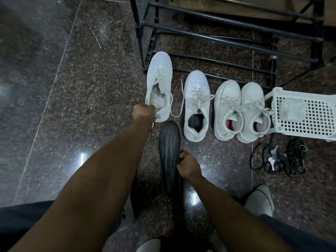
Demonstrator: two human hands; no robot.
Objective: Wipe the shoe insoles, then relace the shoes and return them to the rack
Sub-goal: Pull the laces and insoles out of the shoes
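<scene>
Left hand point(143, 113) curled over the heel rim of the leftmost white shoe point(159, 86), gripping it on the dark speckled floor point(76, 99). Right hand point(189, 165) pinching the edge of a dark insole point(170, 160), held lengthwise just below that shoe. Beside it, a 2nd white shoe point(197, 106) with a dark insole inside and a loose lace trailing on the floor. Further right, 2 more white shoes point(240, 110) standing side by side, touching, laces on. Black metal rack point(209, 37) directly behind the 4 shoes, toes of some reaching under its lowest bars. White perforated basket point(305, 115) at the right, a crumpled pale cloth point(292, 110) lying in it. Black laces point(283, 159) heaped on the floor below the basket
</scene>
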